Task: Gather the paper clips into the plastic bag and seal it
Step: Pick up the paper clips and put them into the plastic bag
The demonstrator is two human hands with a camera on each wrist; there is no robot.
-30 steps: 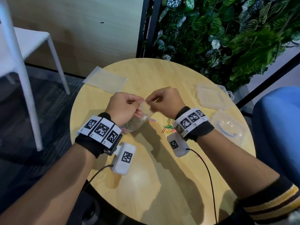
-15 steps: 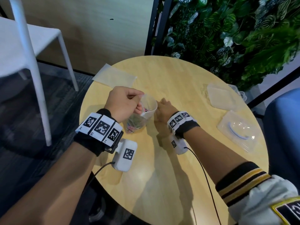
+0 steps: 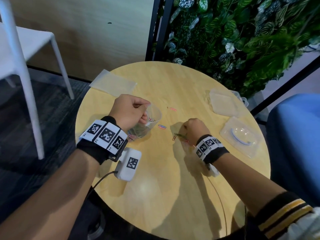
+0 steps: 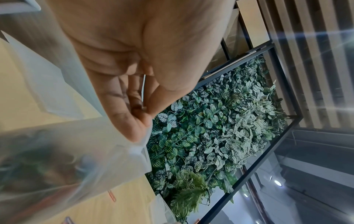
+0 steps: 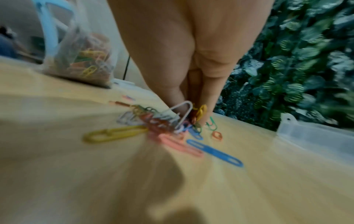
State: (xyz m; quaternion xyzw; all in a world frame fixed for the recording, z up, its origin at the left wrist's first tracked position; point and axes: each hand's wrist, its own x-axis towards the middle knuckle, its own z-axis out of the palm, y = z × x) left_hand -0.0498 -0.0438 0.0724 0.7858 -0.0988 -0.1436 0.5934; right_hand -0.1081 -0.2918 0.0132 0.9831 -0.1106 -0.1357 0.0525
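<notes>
Pinching the plastic bag [image 3: 152, 116] by its rim, the left hand [image 3: 129, 112] keeps it open; the right hand [image 3: 196, 128] closes on paper clips [image 5: 162, 124] beneath its fingertips. Scoop a full bunch, lifting cleanly.

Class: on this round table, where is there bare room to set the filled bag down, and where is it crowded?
Bare wood lies along the table's near edge, below both wrists, and at the far middle between the flat empty bag and the plastic lid. Crowded: the centre, with loose paper clips between the held bag and right hand.
</notes>
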